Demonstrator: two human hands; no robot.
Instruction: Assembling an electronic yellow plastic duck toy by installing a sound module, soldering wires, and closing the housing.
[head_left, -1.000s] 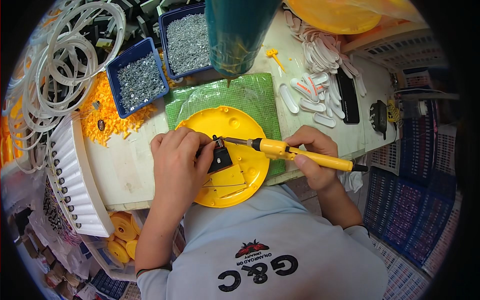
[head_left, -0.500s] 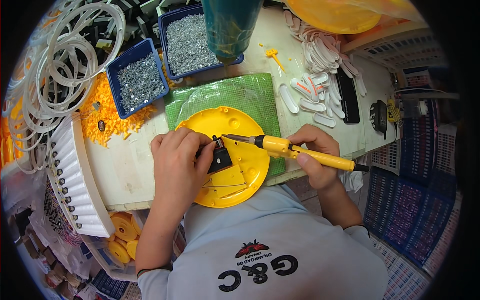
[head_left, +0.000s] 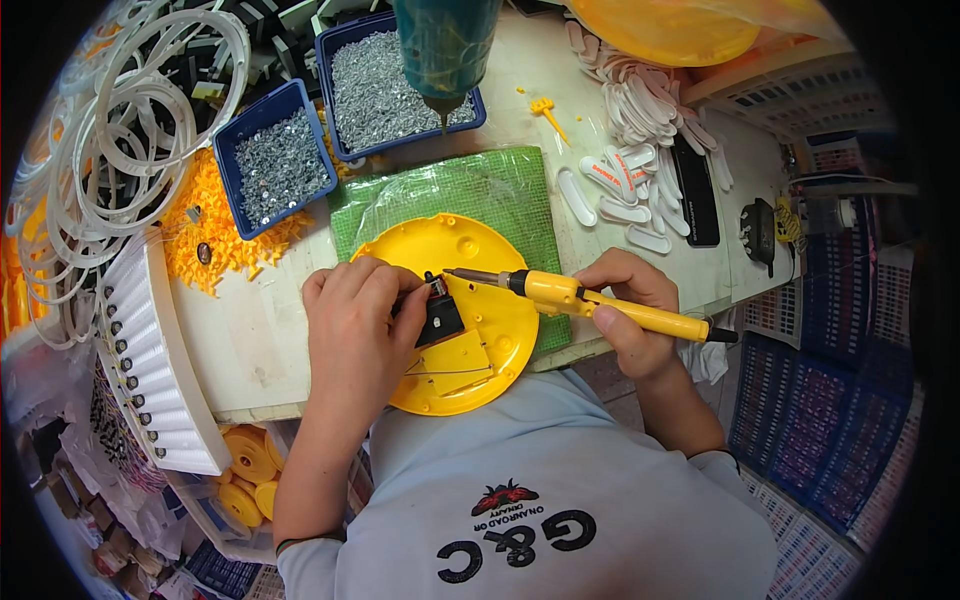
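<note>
A yellow soldering iron [head_left: 556,292] lies in the grip of my right hand [head_left: 640,310], its fingers closed round the handle. The metal tip points left and meets the top end of a small black box-shaped part [head_left: 442,322]. That part sits on a round yellow plastic shell [head_left: 508,350], which overhangs the table's front edge towards my lap. My left hand [head_left: 352,315] rests over the shell's left side, thumb and fingers pinched together beside the black part. What they pinch is hidden behind the fingertips. A thin wire crosses a raised yellow panel below the black part.
Under the shell lies a green woven mat [head_left: 520,190]. Above it hangs a teal power screwdriver [head_left: 447,50]. Blue bins of screws [head_left: 318,130] stand behind, left. White plastic pieces [head_left: 625,212] and a black phone-like slab [head_left: 696,195] lie right; white tubing coils [head_left: 100,130] far left.
The hanging screwdriver has swung slightly to the left and away from me. My hands, the soldering iron and the yellow shell show no visible movement.
</note>
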